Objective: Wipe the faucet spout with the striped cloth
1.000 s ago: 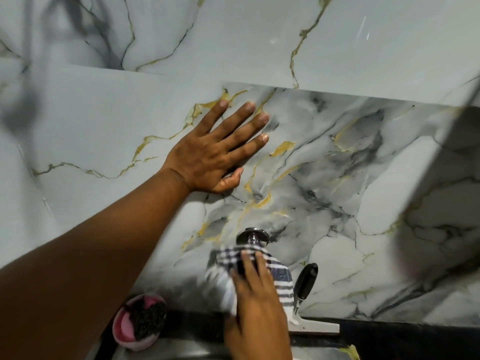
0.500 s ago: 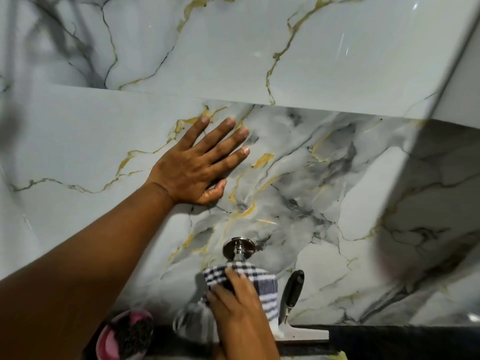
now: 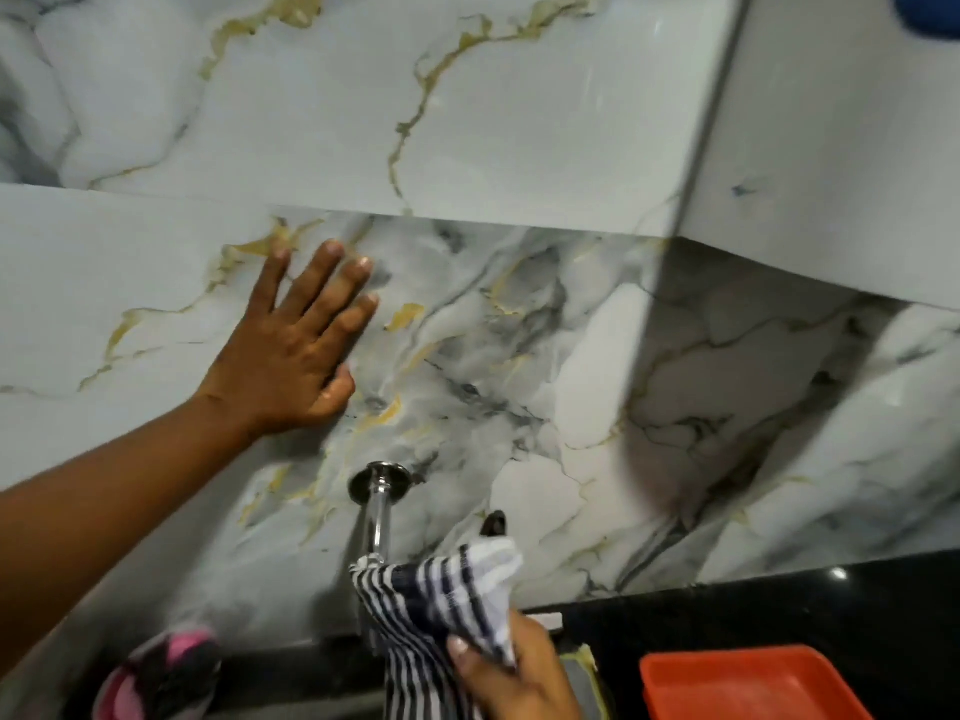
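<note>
The wipe looks to be under way rather than finished. The right hand (image 3: 514, 678), at the bottom edge of the view, has its fingers curled round a bunched blue-and-white striped cloth (image 3: 436, 600), one fingertip pressed onto the fabric from the front. The cloth is gathered about the lower end of the thin chrome faucet spout (image 3: 381, 522). The spout comes out of a round chrome wall flange (image 3: 382, 480) on the glossy white marble-patterned wall tile (image 3: 519, 148) and runs down toward the camera. The cloth's top fold touches the pipe. The outlet is hidden inside the fabric, so I cannot tell whether it is covered all round.

The left hand (image 3: 291, 350) holds nothing: it lies flat on the wall, fingers straight and spread, up and to the left of the flange, seemingly bracing the body.

As a judgement, the stretch of pipe between flange and cloth is bare and shiny, with no smear I can make out, though blur makes that uncertain. What seems left is the covered lower end, and perhaps the flange. The dark lever handle (image 3: 493, 522) peeking above the cloth, just beside the spout, may need it too.

Lower down are a pink bowl holding a dark scrubber (image 3: 161, 672) at left and an orange plastic tray (image 3: 748, 683) at right on the black surface (image 3: 779, 605)
</note>
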